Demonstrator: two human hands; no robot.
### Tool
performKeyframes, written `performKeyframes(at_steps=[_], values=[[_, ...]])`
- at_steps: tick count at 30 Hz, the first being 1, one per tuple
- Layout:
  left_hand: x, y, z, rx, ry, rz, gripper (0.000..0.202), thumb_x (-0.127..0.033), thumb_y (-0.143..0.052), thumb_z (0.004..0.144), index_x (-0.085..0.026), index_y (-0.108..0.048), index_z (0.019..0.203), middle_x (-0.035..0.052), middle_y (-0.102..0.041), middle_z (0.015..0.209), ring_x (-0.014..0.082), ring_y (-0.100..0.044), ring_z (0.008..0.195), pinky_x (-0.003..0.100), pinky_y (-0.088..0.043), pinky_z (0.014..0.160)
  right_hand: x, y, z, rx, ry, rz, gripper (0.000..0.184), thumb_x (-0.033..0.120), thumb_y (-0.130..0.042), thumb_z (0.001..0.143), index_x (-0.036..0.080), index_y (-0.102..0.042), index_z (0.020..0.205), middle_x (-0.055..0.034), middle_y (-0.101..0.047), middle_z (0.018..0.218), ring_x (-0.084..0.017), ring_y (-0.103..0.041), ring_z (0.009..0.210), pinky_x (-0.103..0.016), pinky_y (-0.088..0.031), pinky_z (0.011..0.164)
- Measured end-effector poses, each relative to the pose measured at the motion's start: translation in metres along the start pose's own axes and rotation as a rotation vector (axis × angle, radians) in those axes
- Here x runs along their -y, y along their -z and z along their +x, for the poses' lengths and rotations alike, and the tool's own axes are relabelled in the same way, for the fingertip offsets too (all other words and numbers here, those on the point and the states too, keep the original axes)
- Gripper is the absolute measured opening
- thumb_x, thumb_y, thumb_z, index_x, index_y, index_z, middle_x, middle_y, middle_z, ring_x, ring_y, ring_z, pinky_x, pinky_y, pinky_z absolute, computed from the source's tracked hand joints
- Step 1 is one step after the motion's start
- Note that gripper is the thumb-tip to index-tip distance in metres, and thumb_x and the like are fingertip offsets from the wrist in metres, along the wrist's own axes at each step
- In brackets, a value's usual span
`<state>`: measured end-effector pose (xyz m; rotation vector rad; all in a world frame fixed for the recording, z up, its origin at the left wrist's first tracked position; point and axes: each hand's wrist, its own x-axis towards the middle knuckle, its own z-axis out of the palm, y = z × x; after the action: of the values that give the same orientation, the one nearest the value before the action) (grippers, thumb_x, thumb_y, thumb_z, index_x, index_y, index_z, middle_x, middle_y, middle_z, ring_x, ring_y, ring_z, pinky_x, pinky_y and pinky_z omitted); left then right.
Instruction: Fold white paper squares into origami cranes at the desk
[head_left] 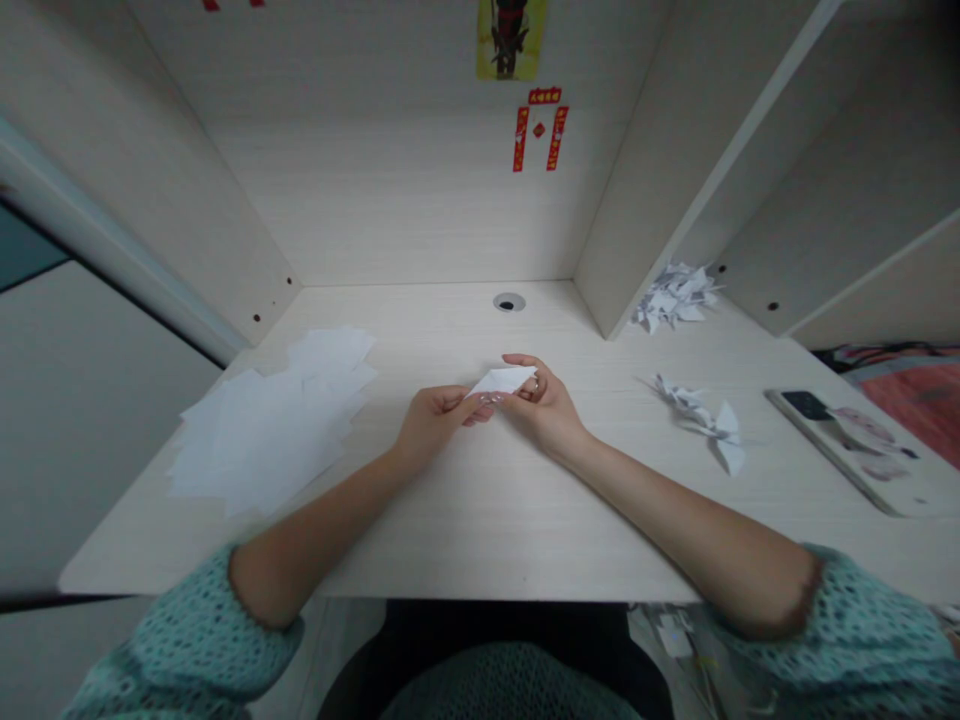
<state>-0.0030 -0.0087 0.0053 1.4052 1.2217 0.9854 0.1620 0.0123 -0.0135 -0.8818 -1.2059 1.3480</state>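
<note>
A small folded piece of white paper (504, 379) is held between both hands above the middle of the desk. My left hand (439, 415) pinches its left end and lower edge, thumb on the near side. On the other side, my right hand (546, 405) grips the right end, with its thumb tip beside the left thumb and its index finger stretched behind the paper. The fingers partly hide the lower edge, so its folds there cannot be made out.
Loose white paper sheets (262, 430) lie spread at the left. Folded paper pieces (705, 415) rest at the right, near a phone (855, 450). A pile of folded paper (677, 297) sits behind the upright divider (637, 200). A cable hole (509, 302) is at the back.
</note>
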Motion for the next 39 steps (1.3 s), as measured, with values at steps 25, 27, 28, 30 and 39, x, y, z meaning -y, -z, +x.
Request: performKeyframes(at_steps=[25,27,28,30,39], values=[[0.003,0.000,0.000,0.083,-0.021,0.177,0.033,-0.052,-0.062,0.073,-0.020,-0.072,0.075,-0.0002,-0.068,0.066,0.0180,-0.062,0.066,0.025,-0.042,0.057,-0.007,0.006,0.005,0.012,0.082,0.000,0.062,0.037,-0.072,0.069,0.025,-0.042,0.122,0.0073,-0.057,0.062,-0.013,-0.053,0.058,-0.027,-0.043,0.062],[0.002,0.000,-0.002,0.052,-0.044,0.275,0.031,-0.051,-0.063,0.072,-0.022,-0.072,0.074,-0.0012,-0.067,0.065,0.0176,-0.061,0.064,0.025,-0.042,0.058,-0.010,0.009,0.007,-0.024,0.114,-0.028,0.057,0.037,-0.069,0.073,0.025,-0.043,0.122,0.0078,-0.054,0.060,-0.013,-0.052,0.057,-0.027,-0.043,0.062],[0.001,0.000,-0.003,0.021,-0.060,0.292,0.029,-0.050,-0.064,0.071,-0.023,-0.072,0.078,-0.0006,-0.069,0.071,0.0181,-0.063,0.068,0.025,-0.043,0.062,-0.010,0.010,0.008,-0.027,0.135,-0.053,0.056,0.037,-0.066,0.075,0.025,-0.042,0.125,0.0077,-0.053,0.061,-0.013,-0.052,0.058,-0.027,-0.043,0.063],[-0.001,0.000,-0.003,-0.037,-0.093,0.274,0.029,-0.047,-0.065,0.072,-0.024,-0.071,0.090,0.0018,-0.072,0.086,0.0193,-0.065,0.080,0.026,-0.045,0.072,-0.010,0.012,0.007,0.001,0.181,-0.149,0.053,0.036,-0.059,0.082,0.027,-0.041,0.131,0.0055,-0.056,0.066,-0.014,-0.054,0.062,-0.029,-0.045,0.067],[0.005,0.001,0.006,0.047,-0.040,-0.011,0.028,-0.043,-0.067,0.071,-0.017,-0.067,0.083,0.0030,-0.070,0.078,0.0158,-0.063,0.072,0.026,-0.045,0.068,0.000,0.009,-0.004,0.223,0.441,-0.680,0.045,0.029,-0.042,0.092,0.031,-0.040,0.137,-0.0069,-0.063,0.110,-0.021,-0.058,0.098,-0.037,-0.044,0.087]])
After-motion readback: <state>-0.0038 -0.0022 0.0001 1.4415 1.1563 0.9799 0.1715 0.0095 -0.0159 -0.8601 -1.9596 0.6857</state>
